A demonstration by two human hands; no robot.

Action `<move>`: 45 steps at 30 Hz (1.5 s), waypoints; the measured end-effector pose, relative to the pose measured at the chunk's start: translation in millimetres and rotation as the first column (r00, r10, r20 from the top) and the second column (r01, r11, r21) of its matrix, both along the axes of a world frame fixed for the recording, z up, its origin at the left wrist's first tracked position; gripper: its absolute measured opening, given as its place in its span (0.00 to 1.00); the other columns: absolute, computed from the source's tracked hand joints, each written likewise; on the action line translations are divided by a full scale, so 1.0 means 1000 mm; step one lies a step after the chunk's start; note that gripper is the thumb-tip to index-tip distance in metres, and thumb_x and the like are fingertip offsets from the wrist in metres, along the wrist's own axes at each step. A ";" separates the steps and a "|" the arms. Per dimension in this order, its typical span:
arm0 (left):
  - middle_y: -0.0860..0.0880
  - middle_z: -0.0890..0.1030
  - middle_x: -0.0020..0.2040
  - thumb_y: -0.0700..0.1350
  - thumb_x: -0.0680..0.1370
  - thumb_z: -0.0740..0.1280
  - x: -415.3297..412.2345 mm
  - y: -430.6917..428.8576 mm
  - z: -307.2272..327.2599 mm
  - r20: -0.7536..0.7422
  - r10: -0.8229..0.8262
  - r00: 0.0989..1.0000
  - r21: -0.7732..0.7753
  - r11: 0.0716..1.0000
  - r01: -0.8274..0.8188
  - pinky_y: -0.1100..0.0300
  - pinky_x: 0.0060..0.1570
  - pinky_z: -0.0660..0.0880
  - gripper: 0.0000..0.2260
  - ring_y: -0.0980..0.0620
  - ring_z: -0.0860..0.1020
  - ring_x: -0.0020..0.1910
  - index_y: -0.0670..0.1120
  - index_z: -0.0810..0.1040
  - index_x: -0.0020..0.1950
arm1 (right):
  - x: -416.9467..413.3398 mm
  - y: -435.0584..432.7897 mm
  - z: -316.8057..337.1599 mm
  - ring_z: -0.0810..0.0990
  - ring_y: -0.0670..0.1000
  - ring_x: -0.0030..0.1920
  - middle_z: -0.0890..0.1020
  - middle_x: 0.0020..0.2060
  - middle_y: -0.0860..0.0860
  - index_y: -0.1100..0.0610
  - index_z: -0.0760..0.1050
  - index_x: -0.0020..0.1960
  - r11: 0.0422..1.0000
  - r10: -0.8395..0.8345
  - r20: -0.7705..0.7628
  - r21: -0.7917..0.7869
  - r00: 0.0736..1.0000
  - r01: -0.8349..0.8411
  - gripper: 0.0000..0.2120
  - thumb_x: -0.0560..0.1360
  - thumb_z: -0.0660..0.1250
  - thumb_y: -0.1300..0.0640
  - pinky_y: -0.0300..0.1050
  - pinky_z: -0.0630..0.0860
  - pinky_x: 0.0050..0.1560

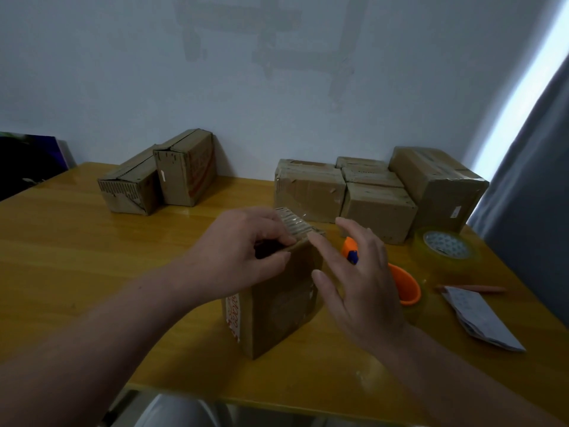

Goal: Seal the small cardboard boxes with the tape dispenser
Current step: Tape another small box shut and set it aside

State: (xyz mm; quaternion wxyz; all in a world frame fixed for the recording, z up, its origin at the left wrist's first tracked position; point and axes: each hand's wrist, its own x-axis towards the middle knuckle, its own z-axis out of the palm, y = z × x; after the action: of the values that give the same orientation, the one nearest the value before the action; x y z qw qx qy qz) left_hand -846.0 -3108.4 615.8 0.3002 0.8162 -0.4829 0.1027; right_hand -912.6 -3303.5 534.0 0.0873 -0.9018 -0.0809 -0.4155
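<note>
Tabletop (77,241): yellow wood, set against a pale wall.
Unsealed boxes (160,180): kept back left, apparently awaiting tape.
Left grip (243,251): curled onto the top flap of the centre box (277,309), seemingly to keep it closed.
Right grip (360,278): spread open, nothing held, at the box's top edge.
Tape dispenser (406,291): laid just behind, within reach.

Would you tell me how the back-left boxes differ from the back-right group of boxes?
The back-left boxes are two; the back-right group is about five. The back-left boxes show a gaping top seam; the back-right group shows glossy tape. One back-left box bears red print; the back-right group shows none. Both are brown cardboard on the yellow table.
</note>
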 end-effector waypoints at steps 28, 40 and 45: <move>0.54 0.81 0.43 0.60 0.76 0.56 0.002 0.001 0.004 0.006 0.003 1.000 0.066 0.998 -0.004 0.59 0.36 0.76 0.21 0.56 0.78 0.40 0.49 0.83 0.47 | 0.029 0.020 0.067 0.76 0.50 0.27 0.77 0.25 0.54 0.59 0.75 0.29 0.840 -0.130 -0.351 0.458 0.927 0.291 0.23 0.77 0.66 0.46 0.29 0.65 0.29; 0.50 0.71 0.67 0.51 0.75 0.68 0.046 0.010 0.008 -0.705 0.236 0.669 0.093 0.965 -0.244 0.56 0.55 0.75 0.30 0.53 0.76 0.57 0.60 0.61 0.74 | 0.013 0.033 0.081 0.54 0.53 0.74 0.59 0.75 0.47 0.42 0.69 0.69 0.978 -0.133 -0.364 0.104 0.922 0.182 0.21 0.79 0.53 0.39 0.49 0.54 0.70; 0.52 0.77 0.57 0.50 0.81 0.58 0.046 0.007 0.014 -0.730 0.160 0.665 0.192 0.981 -0.025 0.64 0.48 0.76 0.19 0.53 0.80 0.50 0.65 0.64 0.70 | 0.011 0.038 0.076 0.55 0.52 0.75 0.57 0.76 0.49 0.41 0.69 0.69 0.941 0.012 -0.574 0.282 0.819 0.184 0.18 0.82 0.52 0.45 0.46 0.55 0.71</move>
State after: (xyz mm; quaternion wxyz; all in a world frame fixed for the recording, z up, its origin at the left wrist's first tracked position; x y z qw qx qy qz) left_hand -799.6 -3101.0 630.3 0.3959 0.8328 -0.2838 -0.2629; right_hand -901.3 -3266.0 610.1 0.2356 -0.9600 0.0600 -0.1392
